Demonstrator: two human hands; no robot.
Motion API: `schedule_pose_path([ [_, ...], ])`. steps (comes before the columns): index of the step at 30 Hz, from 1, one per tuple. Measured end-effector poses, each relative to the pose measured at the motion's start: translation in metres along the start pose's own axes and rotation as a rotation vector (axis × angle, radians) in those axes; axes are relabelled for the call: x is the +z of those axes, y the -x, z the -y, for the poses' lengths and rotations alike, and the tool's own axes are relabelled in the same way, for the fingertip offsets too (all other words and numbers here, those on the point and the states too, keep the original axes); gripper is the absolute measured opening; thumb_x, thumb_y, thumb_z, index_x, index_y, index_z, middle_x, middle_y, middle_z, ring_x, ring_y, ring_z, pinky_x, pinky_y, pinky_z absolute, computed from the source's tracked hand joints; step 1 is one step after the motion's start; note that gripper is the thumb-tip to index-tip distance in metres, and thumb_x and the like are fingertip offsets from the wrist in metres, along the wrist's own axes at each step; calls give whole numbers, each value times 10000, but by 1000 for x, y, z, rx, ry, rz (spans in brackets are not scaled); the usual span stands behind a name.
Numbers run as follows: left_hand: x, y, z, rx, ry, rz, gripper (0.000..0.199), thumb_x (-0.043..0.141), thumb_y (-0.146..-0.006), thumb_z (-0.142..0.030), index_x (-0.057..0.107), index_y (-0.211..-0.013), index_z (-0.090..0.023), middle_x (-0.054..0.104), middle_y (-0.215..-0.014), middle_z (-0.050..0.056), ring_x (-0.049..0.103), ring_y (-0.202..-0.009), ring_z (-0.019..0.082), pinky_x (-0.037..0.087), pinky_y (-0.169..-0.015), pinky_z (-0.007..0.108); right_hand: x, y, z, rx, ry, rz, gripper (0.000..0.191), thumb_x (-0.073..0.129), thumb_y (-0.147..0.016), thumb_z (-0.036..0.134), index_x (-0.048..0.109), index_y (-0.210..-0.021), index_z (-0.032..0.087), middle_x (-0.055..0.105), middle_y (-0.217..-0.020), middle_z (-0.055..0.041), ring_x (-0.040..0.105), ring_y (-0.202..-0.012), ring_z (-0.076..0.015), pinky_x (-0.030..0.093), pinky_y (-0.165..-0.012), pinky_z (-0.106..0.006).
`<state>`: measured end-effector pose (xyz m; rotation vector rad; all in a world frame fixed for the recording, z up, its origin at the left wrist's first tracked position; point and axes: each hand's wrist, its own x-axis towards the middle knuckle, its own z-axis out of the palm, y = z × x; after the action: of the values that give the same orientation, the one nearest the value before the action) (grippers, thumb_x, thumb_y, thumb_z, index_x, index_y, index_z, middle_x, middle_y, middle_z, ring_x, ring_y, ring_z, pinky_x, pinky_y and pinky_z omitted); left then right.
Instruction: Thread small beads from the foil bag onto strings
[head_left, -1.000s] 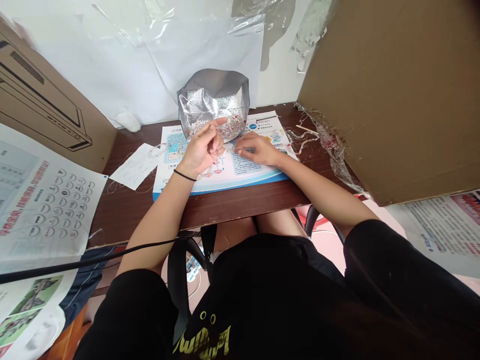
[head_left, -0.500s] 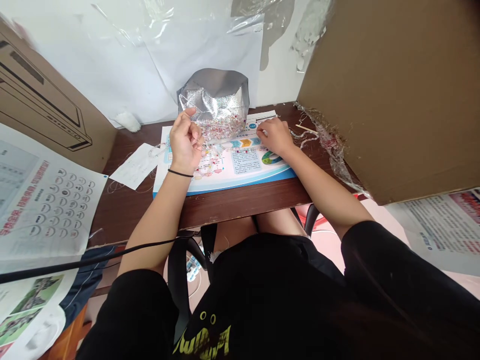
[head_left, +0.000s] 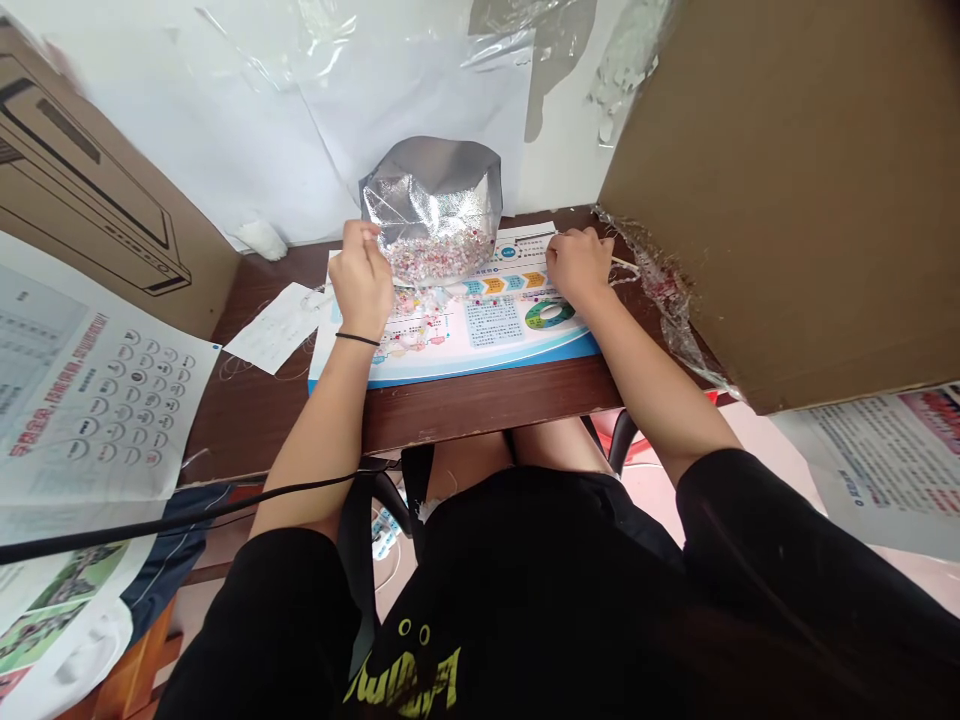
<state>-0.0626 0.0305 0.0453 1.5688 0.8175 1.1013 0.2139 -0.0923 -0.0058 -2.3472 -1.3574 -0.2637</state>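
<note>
A dark wood-grain worktop [head_left: 480,405] is seen from above, and a printed blue-edged sheet [head_left: 510,345] is laid on it. A silver foil pouch [head_left: 433,185] stands upright at the sheet's far edge, with a mass of small pink-and-white beads [head_left: 435,257] held in its lower part. Further strands of beads [head_left: 412,325] are strewn over the sheet just below it. The left hand [head_left: 361,280] is half closed, with its fingers raised against the pouch's left side, though whether the foil is gripped cannot be told. The right hand [head_left: 577,265] is curled at the sheet's far right corner, and whether anything is held in it cannot be told. A white paper slip [head_left: 277,325] is placed left of the sheet, and crumpled plastic film [head_left: 664,290] is heaped at the right. Cardboard panels [head_left: 780,180] are stood up on the right, and another cardboard panel [head_left: 105,190] on the left. A printed leaflet [head_left: 97,395] is spread at the left, and taped plastic sheeting [head_left: 300,90] is hung on the wall behind.
</note>
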Motion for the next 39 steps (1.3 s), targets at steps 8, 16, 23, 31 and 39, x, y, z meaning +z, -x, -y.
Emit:
schedule_pose_path([
  [8, 15, -5, -5, -360, 512, -60, 245, 411, -1059, -400, 589, -971, -259, 603, -663, -23, 464, -565, 95, 280, -517, 278, 16, 1, 4, -121, -269, -151, 262, 501, -984, 285, 714, -1052, 148, 673, -1092, -197, 527, -1177, -424, 381, -976, -736],
  [16, 50, 30, -10, -440, 573, 173, 440, 386, -1019, -566, 556, -1306, -280, 699, -874, 57, 570, -655, 149, 394, -541, 276, 4, 34, 61, -496, -657, 2, 366, 396, -1041, 422, 662, -1202, 229, 697, -1163, -116, 589, -1132, -293, 449, -1046, -511],
  [23, 55, 34, -6, -470, 625, 218, 500, 334, -1022, -584, 505, -1383, -283, 700, -901, 53, 562, -632, 138, 401, -559, 276, 0, 39, 65, -476, -734, 92, 315, 405, -1013, 294, 706, -1074, 221, 715, -1050, -72, 611, -966, -227, 472, -945, -419],
  [31, 52, 33, -3, -431, 631, 212, 574, 345, -988, -646, 507, -1389, -269, 702, -942, 80, 582, -681, 159, 416, -595, 294, 3, 40, 66, -576, -768, 124, 269, 543, -989, 388, 698, -1159, 249, 714, -1008, -54, 607, -921, -217, 479, -908, -394],
  [39, 56, 34, 4, -407, 539, 228, 637, 368, -952, -720, 535, -1350, -252, 690, -971, 104, 635, -791, 202, 449, -674, 313, 2, 40, 68, -745, -826, 110, 472, 461, -1004, 646, 752, -1003, 275, 748, -1034, -55, 649, -1022, -238, 450, -990, -443],
])
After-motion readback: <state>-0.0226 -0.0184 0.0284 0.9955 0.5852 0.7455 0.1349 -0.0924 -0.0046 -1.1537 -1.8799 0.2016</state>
